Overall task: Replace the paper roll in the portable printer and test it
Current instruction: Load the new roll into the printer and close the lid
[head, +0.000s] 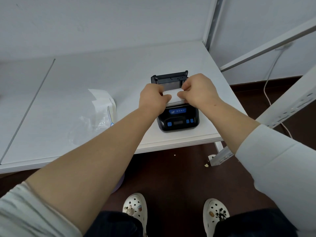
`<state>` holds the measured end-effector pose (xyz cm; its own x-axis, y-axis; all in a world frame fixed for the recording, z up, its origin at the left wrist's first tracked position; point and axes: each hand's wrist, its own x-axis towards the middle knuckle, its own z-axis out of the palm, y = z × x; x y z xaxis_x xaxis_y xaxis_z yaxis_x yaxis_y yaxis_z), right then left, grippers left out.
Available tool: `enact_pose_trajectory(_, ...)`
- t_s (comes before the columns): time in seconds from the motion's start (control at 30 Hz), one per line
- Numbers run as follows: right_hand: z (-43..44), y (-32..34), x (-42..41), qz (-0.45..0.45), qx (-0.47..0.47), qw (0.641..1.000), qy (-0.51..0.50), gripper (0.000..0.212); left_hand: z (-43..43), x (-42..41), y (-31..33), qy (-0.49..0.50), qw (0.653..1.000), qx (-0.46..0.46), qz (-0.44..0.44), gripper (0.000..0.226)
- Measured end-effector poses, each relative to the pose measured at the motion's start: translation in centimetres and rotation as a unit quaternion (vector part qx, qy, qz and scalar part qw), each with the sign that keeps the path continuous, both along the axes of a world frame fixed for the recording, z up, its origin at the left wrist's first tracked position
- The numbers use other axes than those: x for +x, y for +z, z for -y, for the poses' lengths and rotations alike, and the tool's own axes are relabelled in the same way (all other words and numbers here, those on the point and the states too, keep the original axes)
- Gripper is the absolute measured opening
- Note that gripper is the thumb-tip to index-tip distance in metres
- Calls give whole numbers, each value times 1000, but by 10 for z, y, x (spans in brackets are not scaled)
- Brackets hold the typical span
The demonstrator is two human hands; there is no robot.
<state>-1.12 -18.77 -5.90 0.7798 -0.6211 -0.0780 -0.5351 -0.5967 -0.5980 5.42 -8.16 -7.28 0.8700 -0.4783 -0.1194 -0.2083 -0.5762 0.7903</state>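
Note:
A black portable printer (pixel 177 119) with blue buttons sits near the front right corner of the white table (pixel 85 86). Its lid (pixel 169 77) stands open at the back. A white paper roll (pixel 174 96) is held over the open paper bay. My left hand (pixel 153 98) grips the roll's left end and my right hand (pixel 199 91) grips its right end, thumbs on the front. The bay beneath is mostly hidden by the roll and my hands.
A torn clear plastic wrapper with white paper (pixel 102 108) lies on the table left of the printer. A grey metal shelf frame (pixel 282 106) stands at the right, with a white cable (pixel 268 86) hanging behind it. The table edge runs just below the printer.

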Motion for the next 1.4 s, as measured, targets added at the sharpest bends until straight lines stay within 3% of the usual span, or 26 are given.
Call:
enact_pose_trajectory(0.3,0,-6,9,-85,-85,992,32,18,6,7,-7,-50,992,94,62,25)
enact_pose_trajectory(0.37,1,-4,12,-97,-94,990,43,12,7,8,-6,-55,990,112,68,32)
enact_pose_trajectory(0.4,2,-4,13,-103,-97,989,48,13,8,8,-5,-62,988,123,72,34)
enact_pose_trajectory(0.47,2,-2,15,-114,-107,986,56,18,9,8,-2,-73,986,133,71,13)
enact_pose_trajectory(0.57,3,-3,16,-120,-122,984,56,21,8,6,-1,-85,983,136,87,30)
enact_pose_trajectory(0.73,4,-3,7,-90,-118,986,75,35,10,2,0,-115,963,197,146,15)
enact_pose_trajectory(0.93,6,2,0,-93,-78,987,101,39,7,-2,0,-141,952,213,170,19)
enact_pose_trajectory(1.03,9,3,0,-81,-83,988,105,40,7,-3,-1,-139,960,190,151,23)
enact_pose_trajectory(1.13,10,0,-2,-59,-100,986,122,32,6,-5,-2,-146,952,190,189,28)
enact_pose_trajectory(1.23,9,-3,-6,-10,-110,986,128,24,5,-5,-8,-136,942,197,237,18)
enact_pose_trajectory(1.4,18,5,-4,146,-116,982,33,35,4,0,-18,-156,922,208,288,23)
